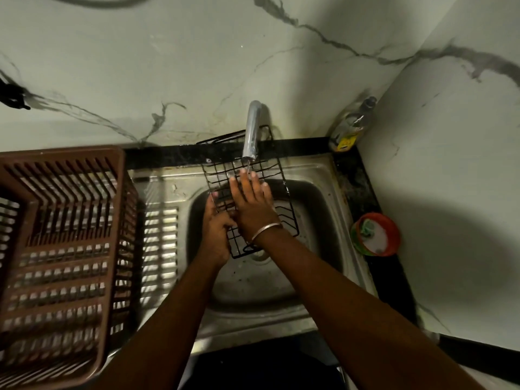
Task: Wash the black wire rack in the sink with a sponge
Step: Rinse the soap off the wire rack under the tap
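Fingers [249,180] of your right hand [250,204]: straight and spread, pressed flat on the black wire rack [271,170], tips under a thin trickle
Your left hand [215,235]: curled round the rack's edge at 9 o'clock, gripping it
Rack: tilted over the sink [323,175], far end at 12 o'clock beneath the tap [252,130]
Right wrist: a metal bangle [266,230]
Around the sink: brown dish basket [64,235] at 9 o'clock, soap bottle [351,128] at 1 o'clock, orange tub [375,235] at 3 o'clock
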